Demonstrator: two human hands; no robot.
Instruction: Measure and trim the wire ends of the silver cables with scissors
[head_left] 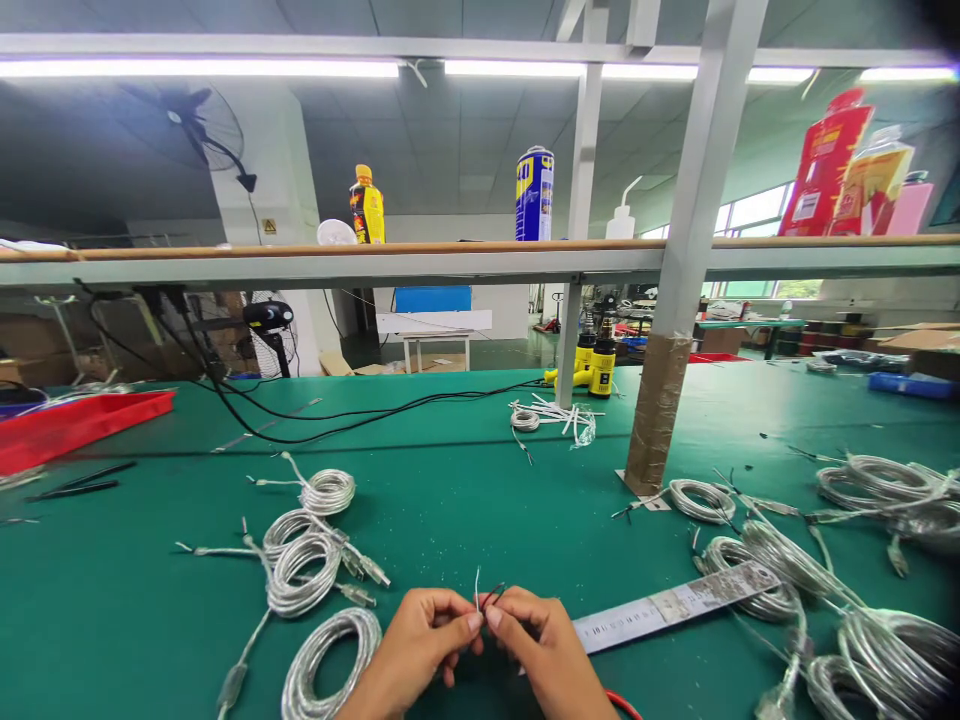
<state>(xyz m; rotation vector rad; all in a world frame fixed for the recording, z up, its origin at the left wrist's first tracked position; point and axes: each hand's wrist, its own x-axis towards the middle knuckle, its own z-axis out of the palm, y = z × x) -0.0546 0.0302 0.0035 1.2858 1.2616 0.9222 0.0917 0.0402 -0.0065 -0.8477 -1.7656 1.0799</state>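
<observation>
My left hand [420,635] and my right hand [536,640] meet at the bottom centre over the green table [450,490]. Both pinch the thin stripped wires [486,596] of a cable end, a white strand and a red one sticking up between the fingertips. Coiled silver cables [311,555] with USB plugs lie just left of my left hand. A steel ruler [675,605] lies flat on the table to the right of my right hand.
Several more silver cable coils [862,560] pile up at the right. A taped post [660,420] stands right of centre. A red tray [67,425] sits far left, black cords [337,415] cross the back, and a yellow tool [592,365] stands under the shelf [450,258] holding bottles and cans.
</observation>
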